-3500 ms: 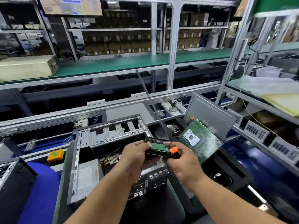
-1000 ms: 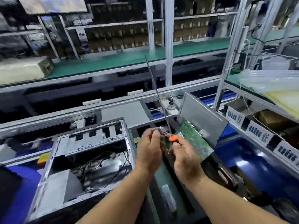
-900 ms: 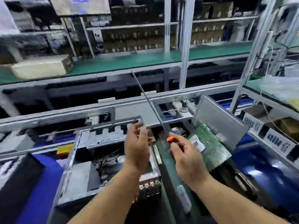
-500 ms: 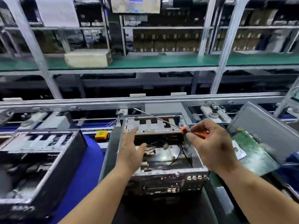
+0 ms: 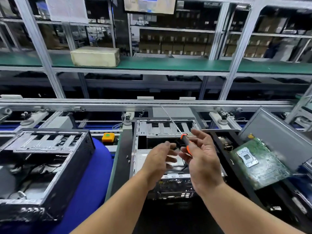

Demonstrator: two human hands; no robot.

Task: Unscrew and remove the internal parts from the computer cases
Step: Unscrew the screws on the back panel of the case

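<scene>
An open grey computer case (image 5: 135, 159) lies in front of me, with loose cables and bare metal inside. Both hands hover above its opening. My left hand (image 5: 160, 161) is empty, its fingers stretched out toward the right. My right hand (image 5: 202, 159) holds a screwdriver (image 5: 185, 143) by its orange and black handle, pinched between thumb and palm. The thin shaft points up and away over the case's far end. A second open black case (image 5: 50, 154) sits at the left, with cables in it.
A green motherboard (image 5: 260, 164) leans against a grey metal panel (image 5: 278, 137) at the right. An orange button box (image 5: 108, 137) sits between the cases, above a blue surface (image 5: 94, 179). Aluminium rails and a green shelf with a beige box (image 5: 95, 56) run behind.
The part I held in both hands is gone and my left hand is empty. The view swung left to centre on the case. The screwdriver shaft turned from pointing left to pointing away.
</scene>
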